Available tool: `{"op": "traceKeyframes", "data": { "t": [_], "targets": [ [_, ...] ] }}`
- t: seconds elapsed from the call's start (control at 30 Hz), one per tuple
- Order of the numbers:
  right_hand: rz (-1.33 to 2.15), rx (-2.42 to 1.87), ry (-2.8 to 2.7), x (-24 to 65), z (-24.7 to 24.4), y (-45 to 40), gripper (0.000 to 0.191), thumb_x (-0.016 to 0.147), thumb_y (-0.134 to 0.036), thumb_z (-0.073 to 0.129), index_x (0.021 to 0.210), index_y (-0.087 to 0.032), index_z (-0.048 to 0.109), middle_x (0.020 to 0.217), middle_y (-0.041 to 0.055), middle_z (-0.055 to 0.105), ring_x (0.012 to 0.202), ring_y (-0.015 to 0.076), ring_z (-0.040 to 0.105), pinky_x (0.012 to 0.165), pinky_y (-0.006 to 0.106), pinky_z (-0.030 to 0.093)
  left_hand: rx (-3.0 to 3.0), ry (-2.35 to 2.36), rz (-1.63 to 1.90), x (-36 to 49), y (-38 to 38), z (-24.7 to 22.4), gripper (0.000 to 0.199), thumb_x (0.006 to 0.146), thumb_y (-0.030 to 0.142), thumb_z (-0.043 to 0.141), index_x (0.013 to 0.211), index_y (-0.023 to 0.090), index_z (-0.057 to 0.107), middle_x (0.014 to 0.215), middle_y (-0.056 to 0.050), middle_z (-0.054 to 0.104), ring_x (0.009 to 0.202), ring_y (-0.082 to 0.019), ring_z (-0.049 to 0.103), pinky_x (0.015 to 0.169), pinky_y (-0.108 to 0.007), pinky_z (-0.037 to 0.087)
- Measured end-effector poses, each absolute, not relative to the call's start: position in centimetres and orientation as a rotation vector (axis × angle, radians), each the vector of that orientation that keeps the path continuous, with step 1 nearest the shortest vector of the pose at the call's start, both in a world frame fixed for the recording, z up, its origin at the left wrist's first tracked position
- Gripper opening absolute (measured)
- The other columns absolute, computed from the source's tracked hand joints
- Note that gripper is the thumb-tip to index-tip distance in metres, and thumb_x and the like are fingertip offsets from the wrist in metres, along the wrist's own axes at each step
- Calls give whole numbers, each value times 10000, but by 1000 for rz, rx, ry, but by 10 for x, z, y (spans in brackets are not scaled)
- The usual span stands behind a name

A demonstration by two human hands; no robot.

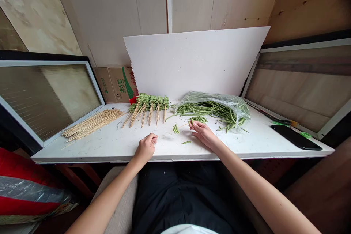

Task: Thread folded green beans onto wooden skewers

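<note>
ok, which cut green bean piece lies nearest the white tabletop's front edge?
The single short green bean piece lying alone, in front and right of the small cluster of cut green beans; the others sit grouped farther back.

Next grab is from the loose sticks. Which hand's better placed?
Left, probably. The left hand is on the sticks' side and nearer the loose sticks; the right hand is farther across, by the cut bean pile.

Back wall (pixel 109 14): pale, panelled, vertical strip (pixel 169 3) | Left pane (pixel 52 98), right pane (pixel 298 84): framed, angled | Counter (pixel 109 148): white, marked
</note>
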State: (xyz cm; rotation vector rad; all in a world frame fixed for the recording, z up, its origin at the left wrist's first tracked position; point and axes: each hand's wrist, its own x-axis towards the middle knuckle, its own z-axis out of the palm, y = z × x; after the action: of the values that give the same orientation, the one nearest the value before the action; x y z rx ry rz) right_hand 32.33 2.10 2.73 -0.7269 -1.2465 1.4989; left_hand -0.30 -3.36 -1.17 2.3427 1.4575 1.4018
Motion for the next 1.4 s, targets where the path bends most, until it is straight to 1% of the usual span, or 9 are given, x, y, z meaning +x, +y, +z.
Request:
{"op": "traceKeyframes", "data": {
  "t": [0.17, 0.5, 0.8, 1.03, 1.23, 1.4],
  "targets": [
    [1529, -695, -1212, 324, 27, 22, 306, 813, -503, 841, 891, -239, 707, 976, 21, 618, 830, 145, 544, 716, 259, 470, 2344, 1489, 1380, -4, -33, -14, 201, 963, 107, 443, 973, 216, 612, 773, -14, 668, 735, -172, 674, 701, -255, 493],
    [1518, -691, -1231, 324, 26, 22, 317, 819, -512, 831, 919, -232, 717, 953, 25, 617, 811, 141, 534, 705, 246, 465, 2361, 1495, 1362, -3, -33, -13, 211, 948, 87, 443, 963, 215, 610, 769, -12, 667, 721, -168, 662, 690, -254, 481],
    [1397, -794, -1210, 323, 22, 25, 354, 791, -556, 822, 912, -229, 762, 950, 34, 676, 826, 162, 578, 683, 265, 445, 2348, 1496, 1357, -3, -34, -11, 218, 934, 88, 441, 936, 218, 616, 740, -1, 649, 692, -160, 648, 677, -242, 473],
    [1280, -862, -1204, 321, 20, 26, 336, 741, -528, 869, 879, -226, 816, 978, 72, 742, 929, 221, 623, 696, 298, 428, 2338, 1538, 1343, -3, -35, -10, 248, 875, 42, 447, 885, 218, 622, 724, 3, 650, 672, -154, 638, 661, -230, 466],
    [1210, -858, -1317, 323, 14, 28, 313, 793, -522, 831, 887, -224, 821, 962, 71, 751, 889, 207, 613, 728, 309, 424, 2349, 1546, 1336, -4, -35, -11, 272, 840, 24, 444, 888, 224, 623, 721, 5, 640, 680, -157, 642, 681, -233, 478],
    [1181, -860, -1293, 322, 19, 28, 334, 784, -540, 831, 914, -233, 820, 964, 77, 755, 932, 228, 633, 729, 315, 427, 2333, 1538, 1356, -2, -35, -12, 257, 861, 44, 443, 906, 221, 623, 722, 4, 643, 668, -154, 638, 671, -232, 482]
  ]
}}
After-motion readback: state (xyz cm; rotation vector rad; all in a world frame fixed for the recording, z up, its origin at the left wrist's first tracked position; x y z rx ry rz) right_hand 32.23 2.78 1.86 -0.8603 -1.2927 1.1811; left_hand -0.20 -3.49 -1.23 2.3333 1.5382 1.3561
